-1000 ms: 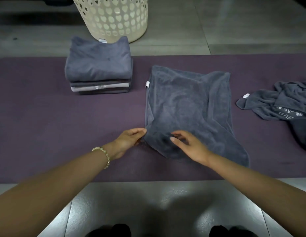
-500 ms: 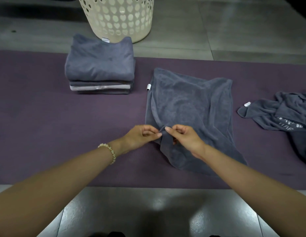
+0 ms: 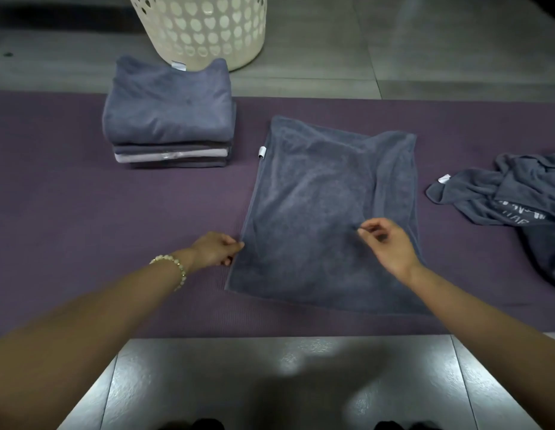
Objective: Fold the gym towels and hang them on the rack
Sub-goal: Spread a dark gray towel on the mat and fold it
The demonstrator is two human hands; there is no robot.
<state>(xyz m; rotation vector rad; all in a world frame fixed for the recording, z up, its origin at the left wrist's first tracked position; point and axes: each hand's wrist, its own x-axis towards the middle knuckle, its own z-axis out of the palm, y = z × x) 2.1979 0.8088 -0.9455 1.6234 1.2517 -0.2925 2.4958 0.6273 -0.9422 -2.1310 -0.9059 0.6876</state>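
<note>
A grey towel (image 3: 325, 212) lies spread nearly flat on the purple mat (image 3: 83, 212). It is roughly rectangular and rumpled at its far right corner, with a white tag (image 3: 262, 151) on its left edge. The left hand (image 3: 215, 248) pinches that edge nearer the front. Beyond it to the left sits a neat stack of folded towels (image 3: 169, 119). Well to the right lies a crumpled towel (image 3: 512, 193) with pale lettering.

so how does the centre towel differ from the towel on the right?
The centre towel lies spread flat; the right towel is crumpled in a heap. The left hand and right hand pinch the centre towel; the right towel is untouched. White lettering shows on the right towel, none on the centre towel. Shared: dark grey, white tag, purple mat.
</note>
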